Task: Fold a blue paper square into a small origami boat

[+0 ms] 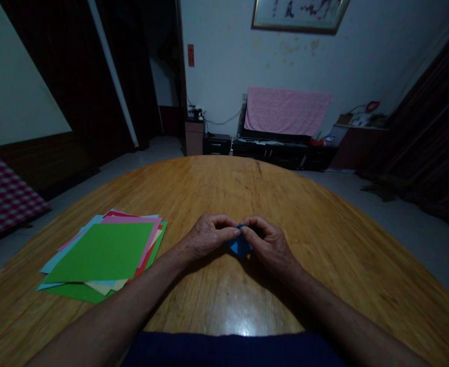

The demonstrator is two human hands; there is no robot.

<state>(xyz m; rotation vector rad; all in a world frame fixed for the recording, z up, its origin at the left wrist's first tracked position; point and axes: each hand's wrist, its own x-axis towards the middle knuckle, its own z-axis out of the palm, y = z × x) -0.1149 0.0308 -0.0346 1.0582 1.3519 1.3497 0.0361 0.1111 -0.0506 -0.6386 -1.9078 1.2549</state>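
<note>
Both the left hand (pixel 204 236) and right hand (pixel 271 243), fingers (pixel 229 234) pinched together, hold a small blue paper (pixel 240 248) over the tabletop (pixel 224 183). Uneven tugging from either side could tear it

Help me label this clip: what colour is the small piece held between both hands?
The small piece is blue; it shows in the head view.

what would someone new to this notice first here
Probably the bright green sheet topping a loose stack of coloured sheets at the left of the table. Next, near the middle, the small blue paper pinched between the left hand and right hand. Beyond the table, a pink cloth hangs in front of the far wall.
</note>
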